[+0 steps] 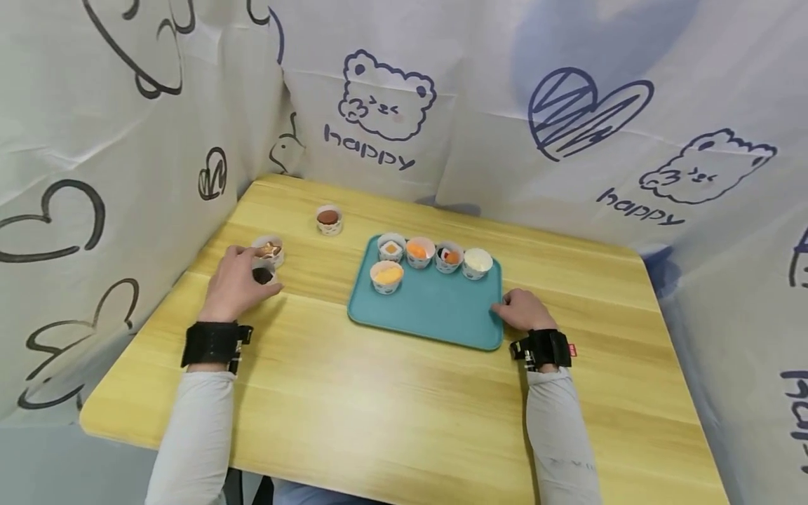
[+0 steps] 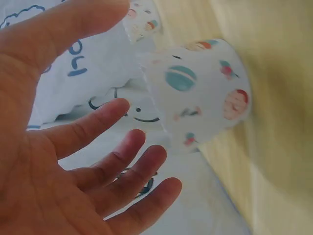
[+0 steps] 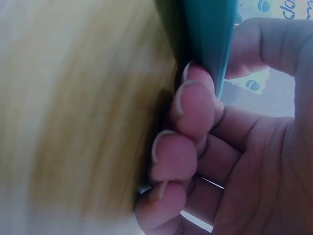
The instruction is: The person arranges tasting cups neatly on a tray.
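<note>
Cup [image 1: 262, 275] with dark filling stands on the table [image 1: 328, 393], within the wide-spread left hand [image 1: 232, 286], apparently untouched; the right hand [image 1: 525, 311] pinches the right edge of the teal tray [image 1: 435, 308].

Just behind the left grip [image 1: 232, 286] and right grip [image 1: 526, 311], broad black wrist straps [image 1: 211, 342] are each carrying a small dark device [image 1: 244, 335] on the inner side, the right one also showing a red tag [image 1: 572, 350], while pale grey sleeves [image 1: 196, 428] are extending farther back.
</note>
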{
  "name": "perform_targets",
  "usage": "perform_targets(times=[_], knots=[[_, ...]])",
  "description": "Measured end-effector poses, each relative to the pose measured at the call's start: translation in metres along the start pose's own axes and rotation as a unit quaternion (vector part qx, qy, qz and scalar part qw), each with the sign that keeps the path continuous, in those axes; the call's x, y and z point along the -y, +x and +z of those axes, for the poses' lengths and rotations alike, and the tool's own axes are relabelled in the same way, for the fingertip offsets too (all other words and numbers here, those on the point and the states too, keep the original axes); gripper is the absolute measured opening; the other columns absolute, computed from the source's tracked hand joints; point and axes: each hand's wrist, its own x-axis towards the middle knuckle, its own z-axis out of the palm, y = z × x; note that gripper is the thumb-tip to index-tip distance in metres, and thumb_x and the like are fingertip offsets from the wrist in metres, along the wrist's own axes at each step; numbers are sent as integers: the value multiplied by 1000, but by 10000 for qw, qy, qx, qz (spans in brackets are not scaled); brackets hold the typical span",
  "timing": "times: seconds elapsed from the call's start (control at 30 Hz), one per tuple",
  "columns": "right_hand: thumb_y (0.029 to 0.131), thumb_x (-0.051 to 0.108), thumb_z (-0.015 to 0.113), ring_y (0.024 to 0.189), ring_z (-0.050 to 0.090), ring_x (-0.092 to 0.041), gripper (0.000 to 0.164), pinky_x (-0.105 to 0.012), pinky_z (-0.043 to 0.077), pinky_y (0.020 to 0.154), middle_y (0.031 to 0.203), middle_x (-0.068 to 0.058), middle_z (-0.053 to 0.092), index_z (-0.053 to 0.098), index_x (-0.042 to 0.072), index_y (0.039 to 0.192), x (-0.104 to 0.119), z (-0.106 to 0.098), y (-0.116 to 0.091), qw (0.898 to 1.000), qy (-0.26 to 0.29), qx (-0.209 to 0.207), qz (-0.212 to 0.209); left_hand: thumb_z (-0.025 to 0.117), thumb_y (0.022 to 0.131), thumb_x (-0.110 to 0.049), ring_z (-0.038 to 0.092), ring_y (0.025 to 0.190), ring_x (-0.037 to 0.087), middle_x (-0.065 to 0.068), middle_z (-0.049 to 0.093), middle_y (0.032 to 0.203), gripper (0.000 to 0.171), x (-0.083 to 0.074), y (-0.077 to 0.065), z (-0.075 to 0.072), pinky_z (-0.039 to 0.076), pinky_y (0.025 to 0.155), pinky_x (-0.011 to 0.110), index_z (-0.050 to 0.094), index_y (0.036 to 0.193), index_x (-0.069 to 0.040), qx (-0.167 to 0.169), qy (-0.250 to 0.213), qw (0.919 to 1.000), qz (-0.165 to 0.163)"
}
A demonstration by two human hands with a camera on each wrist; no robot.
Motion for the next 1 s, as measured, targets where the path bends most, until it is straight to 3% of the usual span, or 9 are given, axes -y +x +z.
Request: perform_targets(times=[0.2, 0.33, 0.63, 1.0], knots=[[94, 32, 55, 47, 32, -14, 43, -29, 30, 52, 52, 4, 32, 42, 15, 57, 4, 1, 9, 9999, -62, -74, -35, 82, 82, -25, 48, 105, 49, 34, 45, 125, 66, 11, -8, -1, 43, 83, 63, 53, 130, 9, -88, -150, 9998, -22], [93, 33, 56, 47, 33, -13, 42, -28, 30, 52, 52, 4, 33, 43, 15, 57, 8, 2, 12, 9999, 17, -81, -90, 81, 81, -20, 45, 108, 51, 37, 41, 127, 67, 14, -9, -2, 42, 87, 66, 49, 131, 12, -198, -253, 9995, -48], [93, 33, 57, 47, 34, -13, 42, -28, 30, 51, 53, 4, 34, 43, 15, 57, 4, 3, 10, 9999, 8, -111, 83, 79, 82, -11, 42, 113, 54, 39, 40, 127, 62, 15, 0, 6, 40, 92, 67, 48, 130, 12, -318, -285, 9991, -3], [93, 33, 57, 48, 35, -14, 42, -28, 31, 52, 53, 4, 34, 43, 16, 58, -2, -1, 2, 9998, -72, -191, 89, 79, 82, -16, 40, 116, 55, 39, 42, 123, 69, 9, 5, 16, 38, 93, 65, 45, 132, 16, -142, -233, 9996, 87]])
